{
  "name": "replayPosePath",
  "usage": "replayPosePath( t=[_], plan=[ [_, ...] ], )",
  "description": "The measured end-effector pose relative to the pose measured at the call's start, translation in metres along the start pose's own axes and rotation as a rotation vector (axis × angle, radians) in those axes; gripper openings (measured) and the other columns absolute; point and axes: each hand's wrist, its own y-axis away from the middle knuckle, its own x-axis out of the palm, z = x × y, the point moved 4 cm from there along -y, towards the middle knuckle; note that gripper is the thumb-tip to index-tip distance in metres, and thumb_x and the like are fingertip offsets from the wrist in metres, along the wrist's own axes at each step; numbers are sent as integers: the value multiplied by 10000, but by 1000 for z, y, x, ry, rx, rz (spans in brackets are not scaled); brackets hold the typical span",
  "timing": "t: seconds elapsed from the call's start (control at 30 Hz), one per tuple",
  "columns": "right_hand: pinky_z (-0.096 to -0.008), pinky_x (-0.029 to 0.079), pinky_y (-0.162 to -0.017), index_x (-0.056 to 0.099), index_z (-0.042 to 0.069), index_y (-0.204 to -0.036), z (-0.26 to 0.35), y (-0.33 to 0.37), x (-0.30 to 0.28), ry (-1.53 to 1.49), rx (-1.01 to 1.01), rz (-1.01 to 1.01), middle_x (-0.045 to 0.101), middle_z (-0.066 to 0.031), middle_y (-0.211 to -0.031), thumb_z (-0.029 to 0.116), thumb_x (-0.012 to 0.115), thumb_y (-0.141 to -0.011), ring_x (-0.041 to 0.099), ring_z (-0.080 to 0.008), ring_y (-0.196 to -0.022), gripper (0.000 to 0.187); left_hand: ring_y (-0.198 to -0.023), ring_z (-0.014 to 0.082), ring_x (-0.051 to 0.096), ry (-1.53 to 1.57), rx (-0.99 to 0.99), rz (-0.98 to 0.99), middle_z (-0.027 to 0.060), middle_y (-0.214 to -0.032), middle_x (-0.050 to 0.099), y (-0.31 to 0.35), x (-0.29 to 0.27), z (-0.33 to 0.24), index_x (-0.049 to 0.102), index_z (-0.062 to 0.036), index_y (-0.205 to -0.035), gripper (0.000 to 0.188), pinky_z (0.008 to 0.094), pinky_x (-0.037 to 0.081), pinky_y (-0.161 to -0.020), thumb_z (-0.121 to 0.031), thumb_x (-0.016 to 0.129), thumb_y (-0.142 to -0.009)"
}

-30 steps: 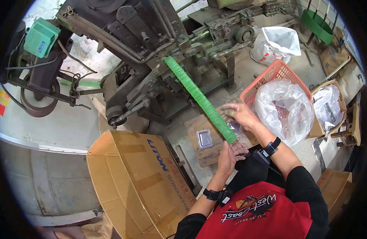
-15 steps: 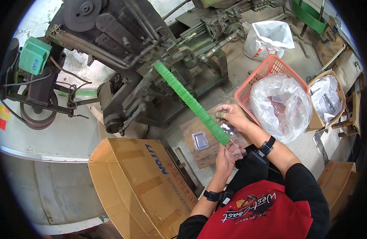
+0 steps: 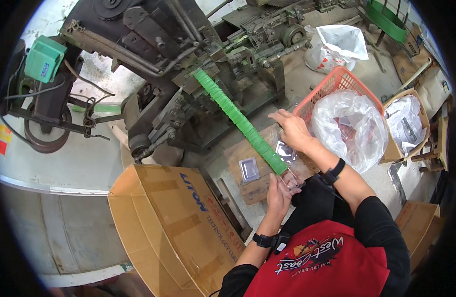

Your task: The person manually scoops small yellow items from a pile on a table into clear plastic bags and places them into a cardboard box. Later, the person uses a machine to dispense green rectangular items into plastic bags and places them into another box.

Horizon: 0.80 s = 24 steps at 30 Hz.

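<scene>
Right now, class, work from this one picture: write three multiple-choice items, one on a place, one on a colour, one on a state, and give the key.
1. Where is the orange basket?
A. right of the hands
B. left of the big box
C. on the machine

2. What colour is the long strip?
A. red
B. green
C. white

3. How is the big cardboard box?
A. taped shut
B. crushed flat
C. open

Key: 1 A, it sits just beyond the right hand; 2 B, bright green from the machine towards the left hand; 3 C, its flaps stand apart.
</scene>
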Motion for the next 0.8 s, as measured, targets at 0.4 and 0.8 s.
replayPosePath(
  t=[0.4, 0.8],
  plan=[
    [-449, 435, -721, 620, 61, -880, 44, 41, -12, -134, 55, 378, 526, -151, -875, -33, 509, -654, 548, -368, -858, 269, -957, 213, 570, 34, 196, -122, 68, -1119, 560, -3, 7, -10, 429, -85, -1205, 484, 366, 487, -735, -468, 261, -961],
    [-425, 432, -727, 618, 31, -882, 57, 59, -20, -106, 57, 270, 532, -157, -848, -43, 503, -630, 543, -357, -861, 287, -934, 175, 582, 9, 237, -113, 48, -1084, 577, 0, 19, -22, 445, -97, -1163, 456, 355, 502, -721, -465, 268, -962]
  ],
)
